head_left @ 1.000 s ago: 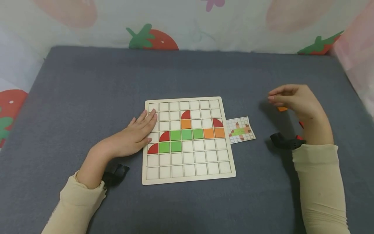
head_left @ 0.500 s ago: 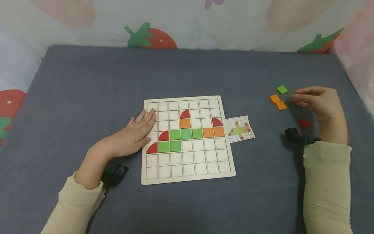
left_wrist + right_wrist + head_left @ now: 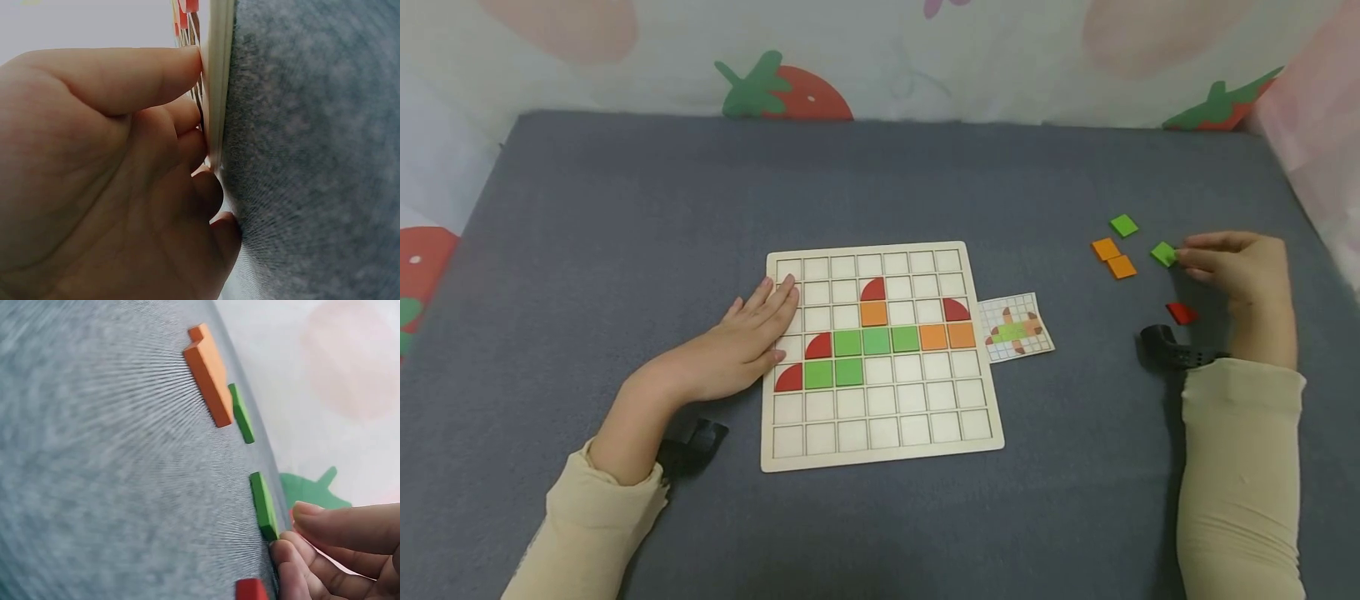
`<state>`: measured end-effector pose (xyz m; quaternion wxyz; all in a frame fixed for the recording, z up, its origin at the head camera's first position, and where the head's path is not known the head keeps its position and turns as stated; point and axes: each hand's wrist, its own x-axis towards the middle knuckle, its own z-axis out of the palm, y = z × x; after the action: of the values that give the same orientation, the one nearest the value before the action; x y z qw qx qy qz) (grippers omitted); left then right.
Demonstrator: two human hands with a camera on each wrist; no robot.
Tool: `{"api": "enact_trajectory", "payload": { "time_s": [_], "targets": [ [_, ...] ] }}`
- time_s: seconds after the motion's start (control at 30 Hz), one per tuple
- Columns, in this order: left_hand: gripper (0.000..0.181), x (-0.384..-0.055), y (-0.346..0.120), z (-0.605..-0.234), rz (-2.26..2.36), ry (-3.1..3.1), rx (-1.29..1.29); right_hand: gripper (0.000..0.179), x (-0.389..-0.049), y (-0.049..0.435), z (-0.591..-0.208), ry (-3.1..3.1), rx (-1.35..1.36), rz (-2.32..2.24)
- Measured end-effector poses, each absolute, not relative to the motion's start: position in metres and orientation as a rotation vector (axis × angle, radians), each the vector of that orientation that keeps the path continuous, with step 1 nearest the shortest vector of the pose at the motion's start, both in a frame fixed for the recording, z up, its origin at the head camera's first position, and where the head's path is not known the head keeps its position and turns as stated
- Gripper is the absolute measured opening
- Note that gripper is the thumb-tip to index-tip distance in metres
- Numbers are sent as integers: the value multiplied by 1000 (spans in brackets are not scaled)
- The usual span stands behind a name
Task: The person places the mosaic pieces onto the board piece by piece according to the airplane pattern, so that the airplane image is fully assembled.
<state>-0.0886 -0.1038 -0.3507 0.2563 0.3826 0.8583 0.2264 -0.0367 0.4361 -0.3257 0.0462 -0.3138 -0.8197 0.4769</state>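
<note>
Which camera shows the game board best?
The head camera. It shows nearly the whole board from above, with coloured tiles in its squares. The left wrist camera shows just a thin, edge-on strip; the right wrist camera doesn't show it.

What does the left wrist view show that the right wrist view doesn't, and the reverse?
Only left wrist: the left hand at the edge of the pale board, with red pieces on it.
Only right wrist: the right hand at the near green tile, plus a far green tile, orange tiles and a partly cropped red piece.
Both: gray cloth.
</note>
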Motion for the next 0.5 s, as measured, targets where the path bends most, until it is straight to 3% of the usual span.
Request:
{"api": "enact_trajectory", "payload": {
  "time_s": [0.5],
  "targets": [
    [65,-90,-104,-352,596,2335,1035,39,-42,434,-333,-2679,-941,1235]
  ]
}}
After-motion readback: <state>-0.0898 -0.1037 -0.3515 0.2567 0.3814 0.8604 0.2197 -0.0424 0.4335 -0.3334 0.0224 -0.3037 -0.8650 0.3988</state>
